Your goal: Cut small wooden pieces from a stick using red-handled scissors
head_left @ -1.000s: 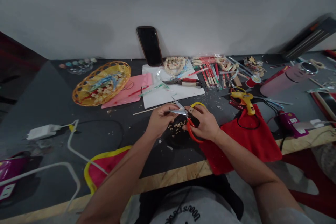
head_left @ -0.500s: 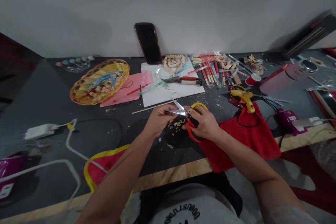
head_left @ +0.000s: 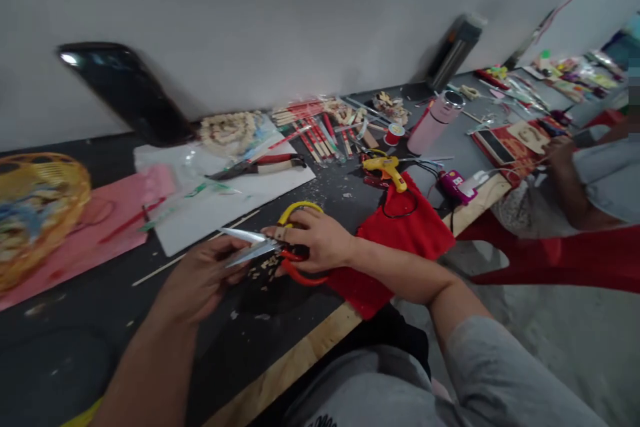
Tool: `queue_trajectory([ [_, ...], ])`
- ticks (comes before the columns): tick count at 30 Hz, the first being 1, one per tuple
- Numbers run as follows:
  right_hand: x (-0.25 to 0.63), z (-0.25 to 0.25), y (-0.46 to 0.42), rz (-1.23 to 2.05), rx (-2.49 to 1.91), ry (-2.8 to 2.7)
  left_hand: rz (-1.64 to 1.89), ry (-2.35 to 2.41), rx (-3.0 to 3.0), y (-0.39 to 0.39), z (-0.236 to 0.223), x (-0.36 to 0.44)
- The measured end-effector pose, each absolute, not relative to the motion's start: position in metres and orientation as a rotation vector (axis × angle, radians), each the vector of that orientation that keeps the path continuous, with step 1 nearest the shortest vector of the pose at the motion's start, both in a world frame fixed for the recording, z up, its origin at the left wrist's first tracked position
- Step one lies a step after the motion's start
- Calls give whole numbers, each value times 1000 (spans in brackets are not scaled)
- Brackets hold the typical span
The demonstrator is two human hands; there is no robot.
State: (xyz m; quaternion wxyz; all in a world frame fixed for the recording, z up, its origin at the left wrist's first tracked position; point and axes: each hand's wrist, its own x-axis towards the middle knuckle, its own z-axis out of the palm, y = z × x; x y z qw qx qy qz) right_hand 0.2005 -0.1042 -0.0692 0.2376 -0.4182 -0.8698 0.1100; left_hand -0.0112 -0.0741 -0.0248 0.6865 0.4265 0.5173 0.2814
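Note:
My right hand [head_left: 323, 238] grips a pair of scissors [head_left: 253, 253] by a yellow loop and a red-orange loop. The parted blades point left toward my left hand [head_left: 193, 280]. That hand is closed at the fingertips beside the blades; whatever it pinches is too small or hidden to make out. Beneath the scissors, small pale cut bits [head_left: 267, 267] lie scattered on the dark tabletop. A thin wooden stick [head_left: 157, 271] rests just beyond my left hand, along the white sheet [head_left: 200, 223].
Pliers [head_left: 260, 165] lie on the sheet, near a leaning phone [head_left: 125, 90]. To the left is a yellow basket [head_left: 75, 180]; to the right, a glue gun [head_left: 385, 167], red cloth [head_left: 420, 213] and pink flask [head_left: 430, 123]. A co-worker's hand [head_left: 560, 150] shows at far right.
My view has swung to the right, bringing a co-worker and more of the table into sight. Both hands stay close together, with the scissors still in my right hand.

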Motion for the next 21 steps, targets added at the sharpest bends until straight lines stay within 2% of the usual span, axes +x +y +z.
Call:
queue_trajectory([
  [8, 193, -68, -107, 294, -1330, -2400, 686, 1232, 867, -74, -19, -12],
  [15, 198, -62, -104, 259, -1234, -2413, 573, 1210, 953, -72, -25, -13],
  [21, 197, -72, -110, 297, -1214, -2332, 616, 1108, 898, -74, -34, -12],
])
